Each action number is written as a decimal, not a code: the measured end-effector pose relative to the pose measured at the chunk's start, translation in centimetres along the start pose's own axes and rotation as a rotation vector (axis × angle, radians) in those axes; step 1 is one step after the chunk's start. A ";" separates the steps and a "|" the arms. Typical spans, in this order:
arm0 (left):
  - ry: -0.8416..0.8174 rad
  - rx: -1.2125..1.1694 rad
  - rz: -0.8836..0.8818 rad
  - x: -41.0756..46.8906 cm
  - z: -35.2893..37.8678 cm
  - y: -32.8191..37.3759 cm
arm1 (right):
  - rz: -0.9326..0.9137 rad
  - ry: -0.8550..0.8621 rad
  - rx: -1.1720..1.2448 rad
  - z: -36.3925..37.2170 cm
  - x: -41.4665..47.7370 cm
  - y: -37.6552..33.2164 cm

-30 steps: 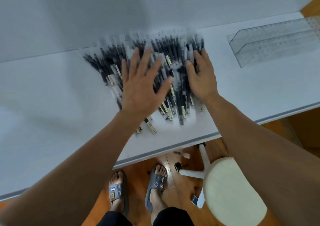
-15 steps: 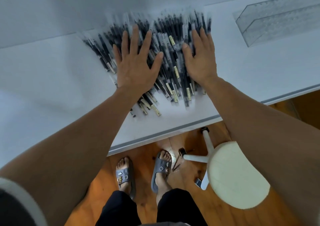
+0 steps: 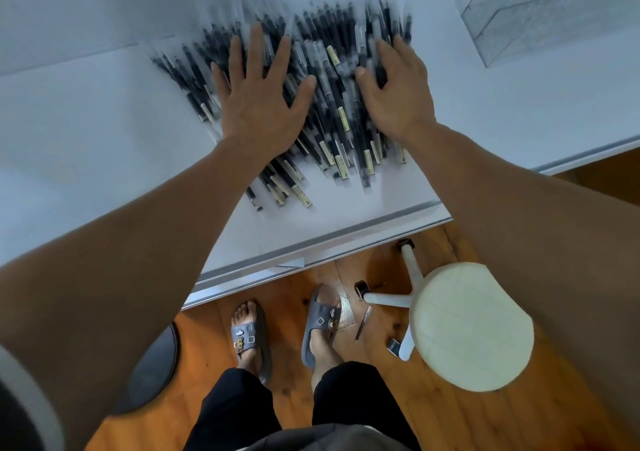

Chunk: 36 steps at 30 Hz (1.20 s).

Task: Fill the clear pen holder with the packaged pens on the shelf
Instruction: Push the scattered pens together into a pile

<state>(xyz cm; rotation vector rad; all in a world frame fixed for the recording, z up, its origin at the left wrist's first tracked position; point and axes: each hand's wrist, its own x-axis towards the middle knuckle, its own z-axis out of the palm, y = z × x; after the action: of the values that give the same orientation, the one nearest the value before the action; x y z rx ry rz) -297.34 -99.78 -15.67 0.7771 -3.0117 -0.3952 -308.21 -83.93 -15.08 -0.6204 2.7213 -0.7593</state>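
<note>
A smooth, matte white shelf (image 3: 104, 121) with a pale metal strip (image 3: 346, 232) along its front edge runs across the view, against a plain white wall. On its middle lies a loose, fanned heap of slim black pens in clear plastic sleeves with small cream labels (image 3: 332, 104). The far ends are blurred, so single pens are hard to tell apart there.

The left hand (image 3: 258, 104) lies flat on the left half of the heap, fingers straight and spread wide; its grip is wide and holds nothing. The right hand (image 3: 394, 94) presses on the right half, thumb out to the side and fingers a little bent over the sleeves; its grip is also wide, closed round nothing. Both hands and forearms cover much of the heap.

The clear, long, box-shaped plastic pen holder (image 3: 540, 10) stands at the far right of the shelf, well apart from the pens, and no pens show in it.

Below the shelf edge is a glossy orange-brown wooden floor (image 3: 450, 416). A round cream-seated stool on white wheeled legs (image 3: 471, 326) stands under the right forearm, beside two feet in grey rubber slide sandals (image 3: 251, 338).
</note>
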 end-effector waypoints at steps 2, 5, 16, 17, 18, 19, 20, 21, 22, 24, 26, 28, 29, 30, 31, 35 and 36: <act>-0.002 0.017 0.005 -0.3 -0.3 0.1 | 0.001 -0.022 -0.007 -0.4 -0.4 -0.1; 0.033 0.007 0.048 -1.4 -0.4 0.6 | -0.019 -0.020 -0.059 -1.1 -1.3 0.1; 0.010 -0.037 0.328 -7.0 0.4 2.4 | 0.077 0.081 -0.068 -1.7 -7.9 0.8; -0.011 -0.025 0.353 -7.5 0.6 2.3 | 0.102 0.088 -0.070 -1.7 -8.9 0.8; -0.036 -0.009 0.373 -8.0 0.8 2.1 | 0.128 0.091 -0.075 -1.8 -9.9 1.0; -0.057 0.008 0.388 -8.4 1.0 1.9 | 0.152 0.090 -0.079 -1.7 -11.0 1.2; -0.068 0.020 0.400 -8.8 1.1 1.8 | 0.176 0.084 -0.079 -1.6 -12.0 1.5; -0.072 0.021 0.411 -9.0 1.3 1.6 | 0.201 0.078 -0.078 -1.5 -13.0 1.7; -0.073 0.009 0.422 -9.3 1.4 1.6 | 0.225 0.075 -0.076 -1.3 -13.9 1.8; -0.066 -0.033 0.441 -9.6 1.6 1.6 | 0.249 0.082 -0.076 -1.2 -15.1 2.1; -0.049 -0.061 0.453 -9.8 1.6 1.6 | 0.243 0.089 -0.075 -1.0 -15.7 2.1; -0.024 -0.044 0.470 -9.8 1.6 1.5 | 0.233 0.087 -0.070 -0.8 -15.7 1.9; -0.009 -0.019 0.485 -9.8 1.5 1.4 | 0.229 0.088 -0.060 -0.7 -15.7 1.9; 0.006 0.008 0.502 -9.9 1.5 1.3 | 0.228 0.093 -0.048 -0.6 -15.8 1.9; 0.024 0.036 0.517 -9.9 1.4 1.3 | 0.223 0.103 -0.038 -0.5 -16.0 1.9; 0.135 0.087 0.566 -10.3 1.1 1.1 | 0.204 0.158 0.017 -0.3 -17.4 2.2; 0.154 0.060 0.576 -10.7 1.1 1.3 | 0.204 0.176 0.042 -0.3 -18.1 2.5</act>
<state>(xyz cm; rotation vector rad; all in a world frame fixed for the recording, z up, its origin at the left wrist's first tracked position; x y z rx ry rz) -288.61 -93.33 -15.79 -0.0768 -2.9233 -0.2138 -293.21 -73.49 -14.03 -0.2725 2.8604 -0.8530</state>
